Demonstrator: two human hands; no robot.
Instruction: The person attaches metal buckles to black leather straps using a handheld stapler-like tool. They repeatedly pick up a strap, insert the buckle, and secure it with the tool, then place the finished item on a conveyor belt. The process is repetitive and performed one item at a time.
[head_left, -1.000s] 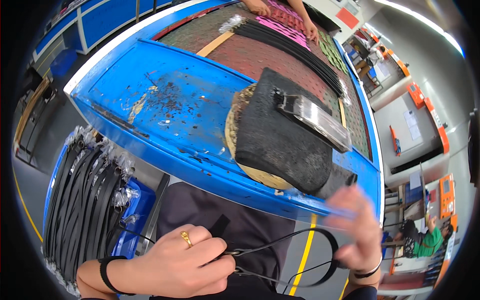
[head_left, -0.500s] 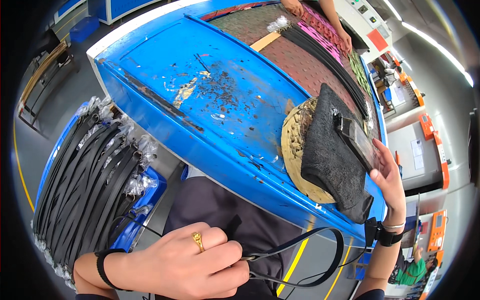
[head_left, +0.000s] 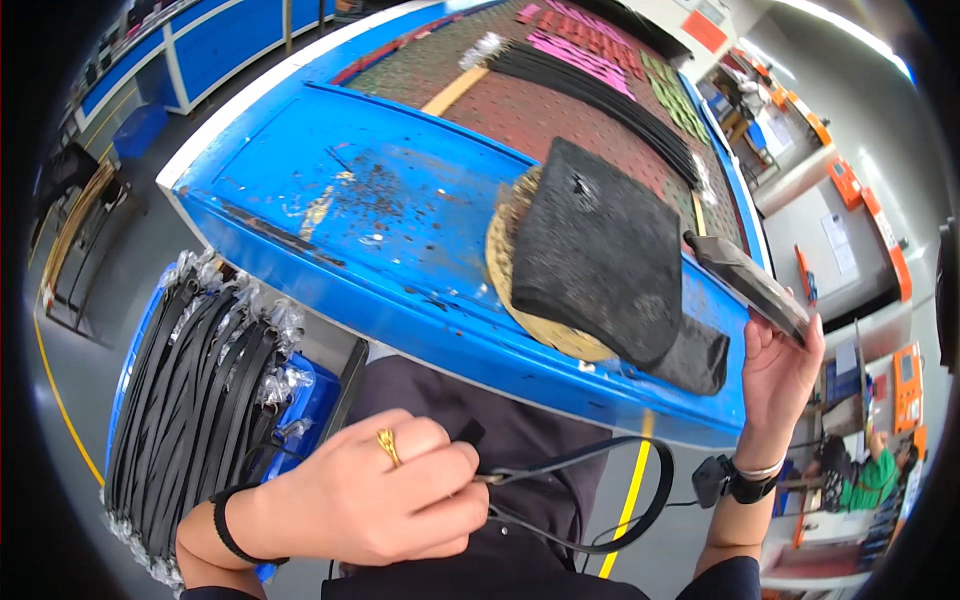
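Observation:
My left hand, with a gold ring on it, is closed on the buckle end of a black belt. The belt's band loops out to the right over my lap. In my right hand I hold a flat grey rectangular block, dark at its far end. It is tilted, apart from the cloth and to its right. A folded black cloth lies over a round yellowish pad at the near edge of the blue workbench. Most of the pad is hidden by the cloth.
A blue bin of black belts with plastic-wrapped ends stands left of my legs. On the workbench's perforated bed lie black belts and pink and green strips. A person in green sits far right.
The grey block has come off the black cloth and tilted in my right hand. My left hand still grips the belt. The view has shifted, and another person's hands beyond the bed are out of sight.

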